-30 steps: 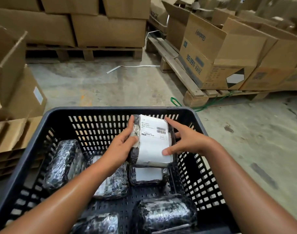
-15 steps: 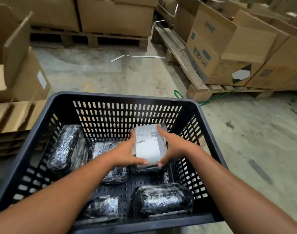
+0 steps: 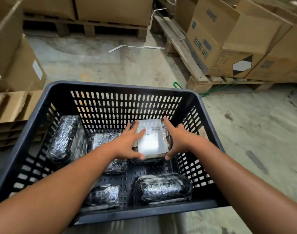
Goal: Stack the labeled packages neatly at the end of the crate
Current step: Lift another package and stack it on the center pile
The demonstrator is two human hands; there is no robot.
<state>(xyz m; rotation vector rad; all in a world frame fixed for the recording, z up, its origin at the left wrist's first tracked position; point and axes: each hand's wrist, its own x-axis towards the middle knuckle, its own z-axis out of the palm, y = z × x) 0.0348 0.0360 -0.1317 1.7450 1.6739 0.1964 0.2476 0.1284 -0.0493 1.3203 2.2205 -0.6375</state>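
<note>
A black slotted plastic crate (image 3: 115,86) stands on the floor in front of me. At its far right end a black-wrapped package with a white shipping label (image 3: 151,139) lies flat on top of another wrapped package. My left hand (image 3: 127,144) presses on its left side, fingers spread. My right hand (image 3: 179,141) presses on its right side, thumb at the near corner. Several more black-wrapped packages lie in the crate: one at far left (image 3: 66,137), one in the middle (image 3: 107,141), one at near right (image 3: 161,188), one at near middle (image 3: 103,195).
Cardboard boxes (image 3: 228,43) sit on a wooden pallet (image 3: 195,76) to the right. More boxes on a pallet stand behind. Flattened cardboard and an open box (image 3: 14,68) lie at left. A white strap (image 3: 135,47) lies on the concrete floor.
The labeled package was held up above the crate's far end. Both hands lowered it onto the package at the far right, where it lies flat under my fingers.
</note>
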